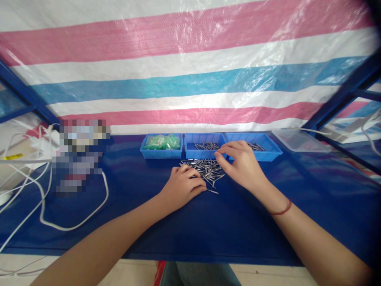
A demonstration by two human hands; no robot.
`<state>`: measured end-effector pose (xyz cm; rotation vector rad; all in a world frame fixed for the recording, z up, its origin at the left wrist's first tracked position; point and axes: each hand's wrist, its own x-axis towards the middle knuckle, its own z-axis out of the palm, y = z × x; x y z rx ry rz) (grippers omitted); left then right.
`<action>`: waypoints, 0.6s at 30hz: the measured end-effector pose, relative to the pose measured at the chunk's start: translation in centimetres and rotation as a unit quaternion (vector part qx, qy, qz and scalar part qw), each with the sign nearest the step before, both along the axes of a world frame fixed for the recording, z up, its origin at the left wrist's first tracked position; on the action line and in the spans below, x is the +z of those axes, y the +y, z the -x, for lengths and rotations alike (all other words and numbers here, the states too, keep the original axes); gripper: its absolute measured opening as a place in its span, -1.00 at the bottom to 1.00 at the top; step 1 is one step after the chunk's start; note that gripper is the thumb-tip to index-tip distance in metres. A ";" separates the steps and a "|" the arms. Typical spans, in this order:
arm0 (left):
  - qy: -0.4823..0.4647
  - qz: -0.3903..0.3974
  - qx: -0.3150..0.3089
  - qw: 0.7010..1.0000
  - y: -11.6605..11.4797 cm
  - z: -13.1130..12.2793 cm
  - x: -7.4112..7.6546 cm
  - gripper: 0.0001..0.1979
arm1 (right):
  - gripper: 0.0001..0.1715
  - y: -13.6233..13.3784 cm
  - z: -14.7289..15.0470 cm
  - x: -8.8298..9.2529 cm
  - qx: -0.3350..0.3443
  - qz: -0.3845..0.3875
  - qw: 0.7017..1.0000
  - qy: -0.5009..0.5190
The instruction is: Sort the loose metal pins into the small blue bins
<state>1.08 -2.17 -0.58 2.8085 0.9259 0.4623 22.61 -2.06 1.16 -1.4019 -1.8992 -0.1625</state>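
A loose pile of silver blind rivets (210, 169) lies on the blue table in front of the bins. At the pile's near left edge, my left hand (183, 184) rests low over the table, its thumb and forefinger closed on one blind rivet (212, 191) that points right. My right hand (242, 165) is raised at the front of the middle blue bin (189, 153), near its right corner. Its thumb and forefinger tips come together; whatever may be between them is too small to make out. More rivets (206, 146) lie inside that middle bin.
The right blue bin (272, 155) holds similar metal pieces, partly behind my right hand. Green plastic bags fill the left blue bin (145, 153). A translucent lid (300, 141) lies at the back right. White cables (74, 227) loop across the table's left side.
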 end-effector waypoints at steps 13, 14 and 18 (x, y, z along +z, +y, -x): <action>-0.073 0.008 0.080 0.994 1.4 0.9 0.6 -0.78 | -0.74 -1.5 2.7 0.2 0.219 0.168 0.959 0.060; -0.085 0.013 0.079 0.993 1.4 1.0 0.7 -0.79 | -0.74 -1.5 2.7 0.1 0.216 0.170 0.960 0.059; -0.145 0.049 0.084 0.985 1.4 1.0 0.7 -0.80 | -0.75 -1.6 2.8 0.2 0.203 0.192 0.959 0.048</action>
